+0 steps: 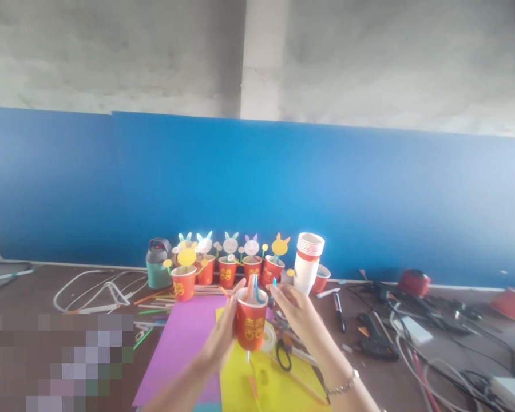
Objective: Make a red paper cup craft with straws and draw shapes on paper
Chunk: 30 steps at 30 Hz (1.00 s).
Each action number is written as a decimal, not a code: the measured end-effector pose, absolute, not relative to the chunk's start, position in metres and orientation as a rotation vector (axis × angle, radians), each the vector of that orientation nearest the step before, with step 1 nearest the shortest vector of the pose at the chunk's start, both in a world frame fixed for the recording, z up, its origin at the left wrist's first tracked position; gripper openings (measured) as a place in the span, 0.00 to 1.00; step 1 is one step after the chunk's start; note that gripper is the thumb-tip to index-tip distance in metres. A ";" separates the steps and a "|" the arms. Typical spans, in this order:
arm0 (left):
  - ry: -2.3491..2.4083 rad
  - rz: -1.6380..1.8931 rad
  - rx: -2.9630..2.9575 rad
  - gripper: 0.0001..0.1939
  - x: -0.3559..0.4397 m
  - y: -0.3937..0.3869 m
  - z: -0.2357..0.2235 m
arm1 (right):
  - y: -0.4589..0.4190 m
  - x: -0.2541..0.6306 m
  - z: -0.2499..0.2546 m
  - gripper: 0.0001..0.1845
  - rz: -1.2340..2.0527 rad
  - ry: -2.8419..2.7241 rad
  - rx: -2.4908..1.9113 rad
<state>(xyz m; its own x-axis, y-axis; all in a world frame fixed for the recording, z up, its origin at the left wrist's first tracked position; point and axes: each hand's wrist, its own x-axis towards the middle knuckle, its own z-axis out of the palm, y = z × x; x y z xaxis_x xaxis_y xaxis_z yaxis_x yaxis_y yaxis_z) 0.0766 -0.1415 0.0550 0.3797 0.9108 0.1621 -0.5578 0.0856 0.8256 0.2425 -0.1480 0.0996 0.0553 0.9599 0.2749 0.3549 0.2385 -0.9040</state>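
Observation:
My left hand (224,332) is wrapped round a red paper cup (251,335) with gold characters, holding it upright above the paper sheets. Orange and blue straws (254,290) stand up inside the cup's mouth. An orange straw end (224,292) pokes out on the left, by my left fingers. Just right of the rim, my right hand (295,309) has its fingers pinched together, and the tip of a small blue straw piece (274,282) shows at them. Behind stand several red cups with paper animal faces (252,246) on straws.
A stack of paper cups (309,260) stands behind my right hand. Purple paper (189,337) and yellow paper (240,383) lie below, with scissors (284,355) on top. A black glue gun (375,340), a marker (339,312) and tangled cables are right; a teal bottle (158,269) is left.

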 end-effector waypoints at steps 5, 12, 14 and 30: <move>0.493 1.209 0.958 0.27 0.072 -0.140 0.060 | -0.152 0.238 0.105 0.26 0.759 -1.494 -1.244; 0.584 1.258 1.029 0.16 0.064 -0.128 0.065 | -0.150 0.241 0.104 0.25 0.774 -1.546 -1.257; 0.662 1.217 1.070 0.20 0.064 -0.128 0.067 | -0.150 0.240 0.101 0.25 0.837 -1.597 -1.223; 0.709 1.164 1.117 0.17 0.061 -0.129 0.072 | -0.154 0.234 0.099 0.24 0.853 -1.645 -1.231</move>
<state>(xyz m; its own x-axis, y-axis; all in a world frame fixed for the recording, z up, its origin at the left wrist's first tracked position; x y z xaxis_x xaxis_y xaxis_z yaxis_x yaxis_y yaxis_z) 0.0614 -0.1288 0.0724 0.2875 0.9522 0.1033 -0.3447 0.0022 0.9387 0.2344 -0.1536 0.0995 -0.1162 0.9623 0.2461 0.3537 0.2716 -0.8951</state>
